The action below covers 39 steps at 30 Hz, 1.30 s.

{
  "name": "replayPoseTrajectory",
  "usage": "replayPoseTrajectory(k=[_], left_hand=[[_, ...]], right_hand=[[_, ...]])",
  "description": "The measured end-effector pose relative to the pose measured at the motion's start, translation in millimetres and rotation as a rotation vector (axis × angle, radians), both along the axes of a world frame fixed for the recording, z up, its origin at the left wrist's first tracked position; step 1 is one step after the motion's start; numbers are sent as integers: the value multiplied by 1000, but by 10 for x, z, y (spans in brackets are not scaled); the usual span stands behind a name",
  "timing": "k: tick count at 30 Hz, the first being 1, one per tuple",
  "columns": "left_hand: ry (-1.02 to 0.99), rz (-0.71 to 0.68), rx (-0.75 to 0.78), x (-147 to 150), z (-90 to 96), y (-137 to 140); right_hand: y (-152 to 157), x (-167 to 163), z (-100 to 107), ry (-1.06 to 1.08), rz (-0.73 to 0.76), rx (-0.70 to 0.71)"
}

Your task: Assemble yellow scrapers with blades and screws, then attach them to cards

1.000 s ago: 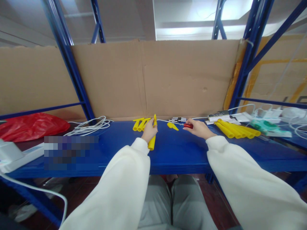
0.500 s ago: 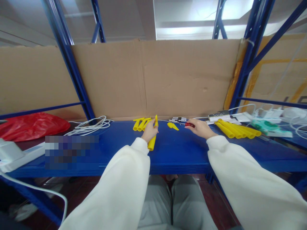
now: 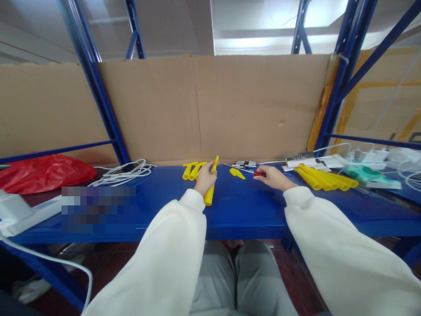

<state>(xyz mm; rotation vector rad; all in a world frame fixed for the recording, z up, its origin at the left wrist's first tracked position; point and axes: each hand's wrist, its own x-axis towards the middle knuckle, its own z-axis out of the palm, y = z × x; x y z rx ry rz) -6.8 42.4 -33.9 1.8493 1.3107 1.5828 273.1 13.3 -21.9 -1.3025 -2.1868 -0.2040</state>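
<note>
One yellow tube (image 3: pixel 209 195) sat in left hand (image 3: pixel 205 177), fingers closed round it, over blue table (image 3: pixel 246 199); right hand (image 3: pixel 274 177) gripped red-handled screwdriver (image 3: pixel 259 174), shaft toward tube's far end, contact unclear. Step was apparently screwing; next move probably called for steady tube, aligned shaft.

1. The counter (image 3: pixel 245 208) has a plain blue top.
2. Left: a loosely coiled white cable (image 3: pixel 136 169).
3. Middle: yellow tubes (image 3: pixel 194 173), small yellow pieces (image 3: pixel 240 174), slim black-and-white pieces (image 3: pixel 244 164).
4. Right: a row of yellow tubes (image 3: pixel 324 179) beside a green-and-white packet (image 3: pixel 368 175).
</note>
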Motion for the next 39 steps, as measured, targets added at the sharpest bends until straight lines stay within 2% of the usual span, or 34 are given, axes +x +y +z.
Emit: replayPoseTrajectory(k=[10,15,18,22,25,31,39], left_hand=[[-21,56,8,-41,-57,89],[70,63,-15,-4,-48,24],[121,56,-77,21,-36,-30],[90,49,-243,59,-45,-75],[53,52,-296,85,-65,-81],[117,83,-311,96,-76,-69],[258,113,-214,69,-35,-59]], right_hand=[[154,146,-68,-33,47,-246],[145,173,-54,-53,0,-323],[148,239,-50,-66,-43,-364],[157,335,-48,-86,-112,-403],[160,365,-49,-96,-131,-433],[208,380,-83,-75,-150,-427],[230,394,-104,-68,-159,-440]])
